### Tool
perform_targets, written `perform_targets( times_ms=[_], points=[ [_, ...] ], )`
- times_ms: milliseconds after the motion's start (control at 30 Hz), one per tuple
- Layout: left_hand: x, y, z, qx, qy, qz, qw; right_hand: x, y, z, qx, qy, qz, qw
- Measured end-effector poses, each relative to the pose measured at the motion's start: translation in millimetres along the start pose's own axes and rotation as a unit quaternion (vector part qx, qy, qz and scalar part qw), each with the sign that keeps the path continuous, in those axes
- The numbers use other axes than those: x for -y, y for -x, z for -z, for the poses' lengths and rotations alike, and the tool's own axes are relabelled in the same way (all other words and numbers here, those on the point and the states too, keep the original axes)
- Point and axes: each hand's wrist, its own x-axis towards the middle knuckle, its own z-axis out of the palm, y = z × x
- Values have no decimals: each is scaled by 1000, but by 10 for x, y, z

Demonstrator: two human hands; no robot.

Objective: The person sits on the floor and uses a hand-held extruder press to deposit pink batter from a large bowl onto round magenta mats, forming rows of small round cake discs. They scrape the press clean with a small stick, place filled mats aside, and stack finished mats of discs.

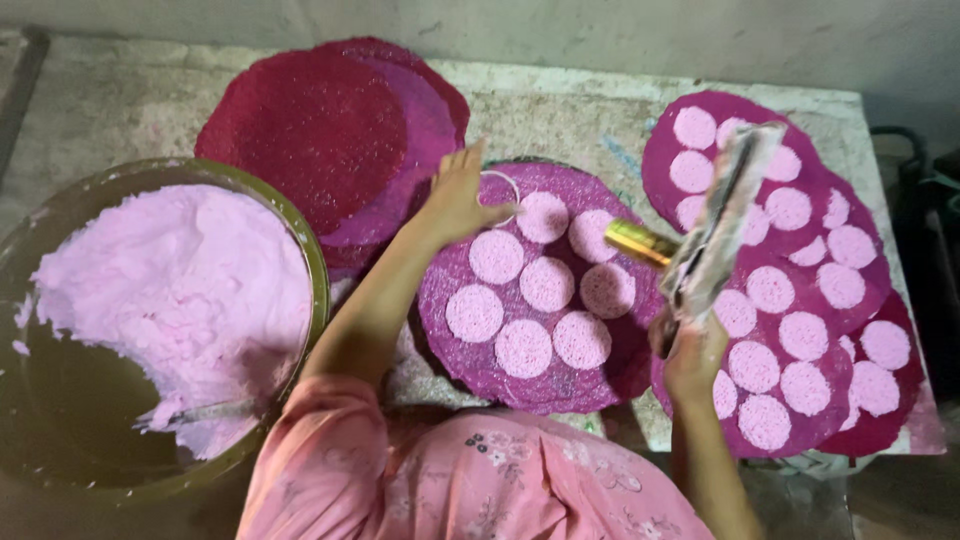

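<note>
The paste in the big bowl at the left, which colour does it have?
The paste is pale pink; the head view shows it clearly.

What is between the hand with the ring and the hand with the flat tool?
In the head view, pale pink discs lie on the round magenta mat between the left hand on the white ring and the right hand gripping the scraper.
</note>
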Motion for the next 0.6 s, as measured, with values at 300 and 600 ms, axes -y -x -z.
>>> perform_targets(
  times_ms=[300, 600],
  points=[
    [-1425, 1535, 946, 342, -24, -156, 926, 1506, -256, -600, 365, 277, 362, 811],
    [-1092, 2495, 1226, 268, -40, -147, 951, 2220, -526, -1738, 730, 108, 260, 623]
  ],
)
